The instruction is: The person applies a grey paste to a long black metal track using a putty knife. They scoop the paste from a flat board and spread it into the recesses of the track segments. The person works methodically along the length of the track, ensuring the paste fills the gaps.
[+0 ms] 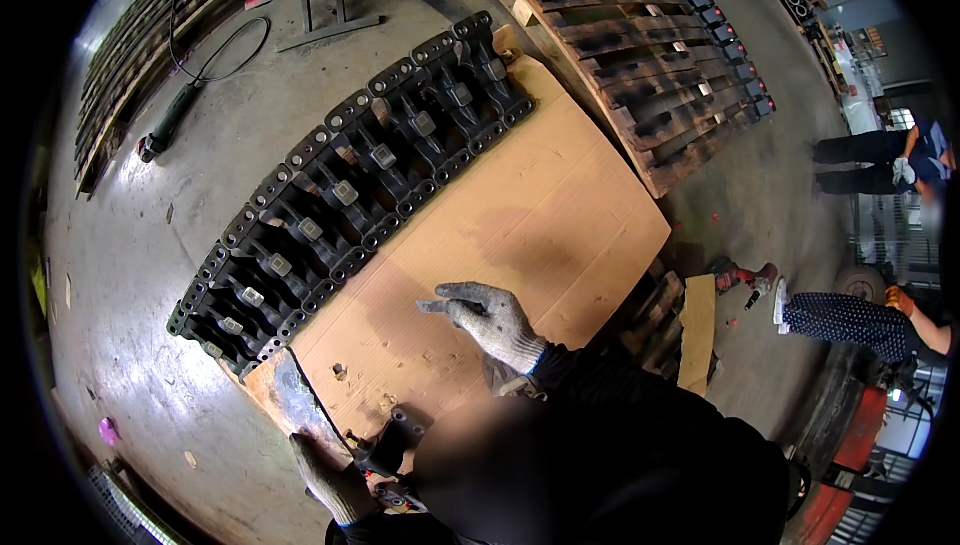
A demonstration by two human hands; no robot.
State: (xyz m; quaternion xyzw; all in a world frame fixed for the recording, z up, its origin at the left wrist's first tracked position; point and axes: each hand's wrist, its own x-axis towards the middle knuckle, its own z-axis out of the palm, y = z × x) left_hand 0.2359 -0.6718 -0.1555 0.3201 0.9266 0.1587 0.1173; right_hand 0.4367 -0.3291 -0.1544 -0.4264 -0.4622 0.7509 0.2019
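Observation:
A long black steel track chain [345, 190] lies diagonally, its rows of holed links joined by cross pieces with square centre blocks. It rests along the far edge of a stained brown cardboard sheet [560, 175]. Over the cardboard hovers my right hand [492, 325] in a grey work glove, fingers extended and thumb apart, holding nothing. My left hand [328, 480], gloved too, is lower left beside a smeared flat board [290, 395], its fingers stretched toward the board's near edge. Close to it sits a black metal part with holes [398, 430], partly hidden by my body.
Wooden pallets [610, 45] stand at the far right, with black parts along one edge. A corded grinder-like tool [172, 120] lies on the floor at far left, near stacked long dark parts [150, 40]. Two people [880, 160] are at the right, near a red power tool [745, 277].

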